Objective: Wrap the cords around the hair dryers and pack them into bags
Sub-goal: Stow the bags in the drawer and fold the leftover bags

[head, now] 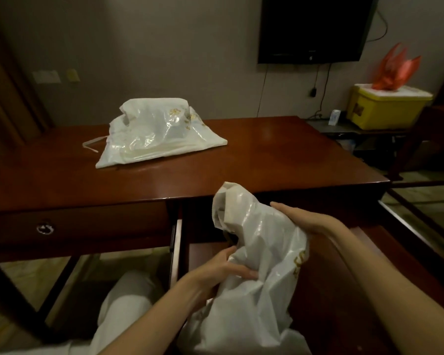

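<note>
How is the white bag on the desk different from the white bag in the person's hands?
The bag on the desk lies untouched on the desk top; the bag in the hands is held over an open drawer. The left hand grips it and the right hand lies flat against it. Both are white, crinkled, with gold print.

Both bare forearms reach forward. The left hand point(224, 269) curls its fingers into a crumpled white plastic bag point(256, 272); the right hand point(301, 219) lies flat against it, fingers straight.
</note>
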`<action>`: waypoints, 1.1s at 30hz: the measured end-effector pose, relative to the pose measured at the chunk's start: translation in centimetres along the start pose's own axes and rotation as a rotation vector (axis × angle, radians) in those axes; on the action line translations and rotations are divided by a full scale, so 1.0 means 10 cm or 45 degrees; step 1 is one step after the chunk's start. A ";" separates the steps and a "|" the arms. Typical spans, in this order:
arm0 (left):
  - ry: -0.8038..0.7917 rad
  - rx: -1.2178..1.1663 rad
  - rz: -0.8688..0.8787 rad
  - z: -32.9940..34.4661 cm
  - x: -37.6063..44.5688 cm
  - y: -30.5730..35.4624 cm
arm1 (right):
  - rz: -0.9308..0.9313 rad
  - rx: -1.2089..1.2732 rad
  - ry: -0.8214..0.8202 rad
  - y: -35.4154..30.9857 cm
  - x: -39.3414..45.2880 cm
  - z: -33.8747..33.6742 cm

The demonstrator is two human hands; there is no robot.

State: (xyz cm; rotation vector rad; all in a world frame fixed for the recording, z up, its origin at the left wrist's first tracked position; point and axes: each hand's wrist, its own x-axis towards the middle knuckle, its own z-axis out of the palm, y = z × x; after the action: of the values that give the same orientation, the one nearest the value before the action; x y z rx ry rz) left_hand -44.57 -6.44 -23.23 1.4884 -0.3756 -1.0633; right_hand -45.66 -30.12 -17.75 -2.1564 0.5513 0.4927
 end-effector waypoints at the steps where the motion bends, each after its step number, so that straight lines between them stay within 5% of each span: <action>1: 0.015 0.003 -0.011 0.01 0.00 0.00 | 0.019 -0.071 -0.034 -0.04 0.05 -0.01; 3: 0.040 -0.027 -0.033 0.02 0.00 -0.01 | -0.024 -0.385 0.104 -0.21 0.06 0.01; 5: 0.062 -0.084 -0.048 0.01 0.00 -0.03 | -0.305 -0.524 0.261 -0.41 0.04 0.16; 7: 0.076 -0.179 -0.063 0.00 0.00 -0.05 | -0.592 -0.502 0.189 -0.55 0.01 0.37; 11: 0.098 -0.255 -0.097 -0.02 0.02 -0.09 | -0.467 -0.689 -0.045 -0.87 0.23 0.55; 15: 0.223 -0.374 -0.083 -0.07 0.08 -0.08 | -0.515 -1.128 0.267 -1.22 0.35 0.90; 17: 0.363 -0.386 -0.083 -0.13 0.16 -0.04 | -0.682 -1.134 0.454 -1.24 0.33 1.05; 20: 0.614 -0.262 -0.115 -0.23 0.30 0.02 | -0.925 -1.036 0.367 -1.08 0.23 1.00; 24: 0.596 -0.278 -0.104 -0.31 0.37 0.02 | -1.099 -0.681 0.528 -0.56 0.01 0.91; 29: 0.528 0.244 -0.198 -0.39 0.06 0.28 | -0.794 -0.563 0.380 -0.30 0.10 0.92; 33: 0.933 1.241 0.026 -0.52 -0.22 0.59 | -0.779 -0.618 0.379 -0.40 0.21 1.09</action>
State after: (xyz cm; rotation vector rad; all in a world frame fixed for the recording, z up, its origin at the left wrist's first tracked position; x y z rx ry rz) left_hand -39.67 -2.98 -17.69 2.5899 -0.3897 -0.2042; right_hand -43.46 -19.61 -22.60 -2.7244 -0.1126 -0.0478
